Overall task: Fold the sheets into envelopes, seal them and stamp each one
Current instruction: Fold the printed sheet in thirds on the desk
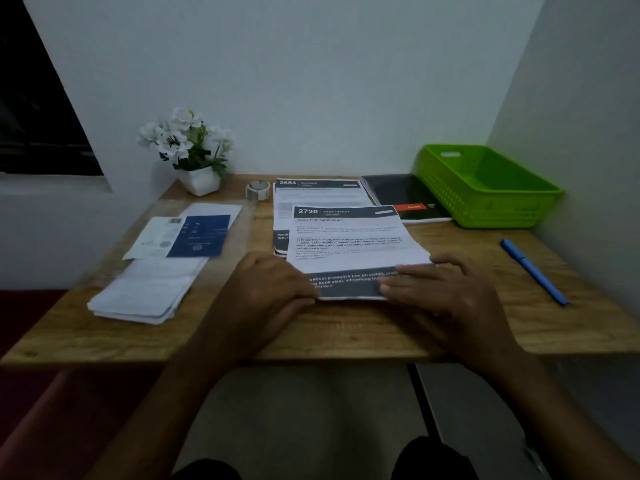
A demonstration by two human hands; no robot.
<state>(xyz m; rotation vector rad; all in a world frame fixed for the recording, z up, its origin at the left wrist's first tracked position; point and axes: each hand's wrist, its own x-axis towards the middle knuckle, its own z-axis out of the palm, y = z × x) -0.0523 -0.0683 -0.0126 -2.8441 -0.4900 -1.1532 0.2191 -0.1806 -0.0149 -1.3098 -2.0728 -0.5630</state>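
A printed sheet headed 2720 (349, 237) lies on the wooden table (346, 334) in front of me, its near dark band folded up. My left hand (270, 289) rests at the sheet's near left corner, fingers curled against the fold. My right hand (446, 292) lies flat over the near right part, fingers straight and pressing. Behind it a stack of printed sheets (318, 194) shows one headed 2684. A pile of folded white papers (145, 292) sits at the left. A tape roll (258, 190) stands further back.
A blue and white leaflet (187, 237) lies on the left papers. White flowers in a pot (195, 154) stand at the back left. A black folder (408, 199) and a green basket (485, 185) sit at the back right. A blue pen (533, 271) lies right.
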